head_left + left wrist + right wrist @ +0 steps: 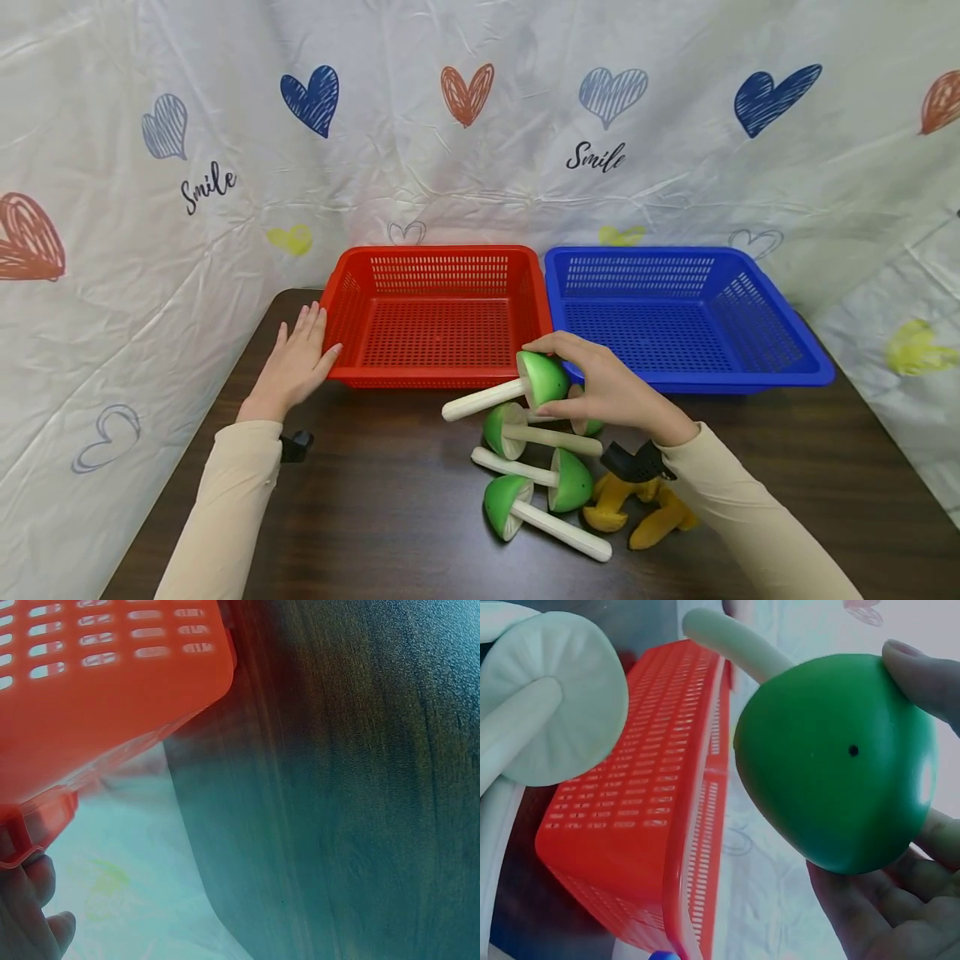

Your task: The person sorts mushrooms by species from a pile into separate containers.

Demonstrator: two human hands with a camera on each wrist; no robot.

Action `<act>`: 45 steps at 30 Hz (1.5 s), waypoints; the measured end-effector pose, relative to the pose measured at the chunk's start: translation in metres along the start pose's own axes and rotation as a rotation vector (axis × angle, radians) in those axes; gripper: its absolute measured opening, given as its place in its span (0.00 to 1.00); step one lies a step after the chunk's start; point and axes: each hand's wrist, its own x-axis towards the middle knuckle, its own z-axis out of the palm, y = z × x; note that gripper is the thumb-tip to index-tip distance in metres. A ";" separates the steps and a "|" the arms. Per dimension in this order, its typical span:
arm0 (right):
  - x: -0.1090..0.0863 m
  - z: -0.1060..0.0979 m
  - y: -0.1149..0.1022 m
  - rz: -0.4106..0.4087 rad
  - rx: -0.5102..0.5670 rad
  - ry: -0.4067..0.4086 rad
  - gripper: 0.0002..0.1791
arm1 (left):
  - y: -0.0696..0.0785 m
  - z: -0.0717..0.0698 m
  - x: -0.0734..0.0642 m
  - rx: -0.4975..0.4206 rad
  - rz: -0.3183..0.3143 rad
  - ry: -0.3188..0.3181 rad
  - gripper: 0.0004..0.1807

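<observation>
My right hand (pixel 600 379) grips a toy mushroom (pixel 546 380) by its green cap, thumb on one side and fingers on the other. Its white stem points left, raised above several other green-capped mushrooms (pixel 505 431) lying on the table. In the right wrist view the held cap (pixel 840 765) shows a small black dot, with the stem behind it. My left hand (pixel 295 360) rests with straight fingers against the left rim of the red basket (pixel 442 382). The left wrist view shows its fingertips (pixel 61 926) beside the basket's rim.
A blue basket (pixel 697 379) stands right beside the red one at the back of the dark wooden table (pixel 360 508). Yellow-orange mushroom-like pieces (pixel 660 525) lie under my right wrist. A white cloth (pixel 510 183) printed with hearts hangs behind.
</observation>
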 end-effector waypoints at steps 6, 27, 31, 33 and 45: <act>0.009 0.003 0.008 -0.019 0.044 0.064 0.37 | 0.000 0.000 0.000 0.002 -0.007 -0.007 0.39; 0.044 0.021 0.031 0.116 0.201 0.145 0.35 | -0.002 0.001 0.001 0.004 0.007 0.002 0.38; 0.050 0.028 0.035 0.123 0.187 0.135 0.35 | -0.002 0.002 0.001 -0.002 0.006 0.005 0.38; 0.053 0.031 0.038 0.134 0.178 0.118 0.35 | -0.002 0.002 0.001 -0.001 0.005 0.007 0.38; 0.062 0.035 0.044 0.231 0.143 0.059 0.36 | -0.002 0.002 0.002 -0.001 -0.003 -0.002 0.38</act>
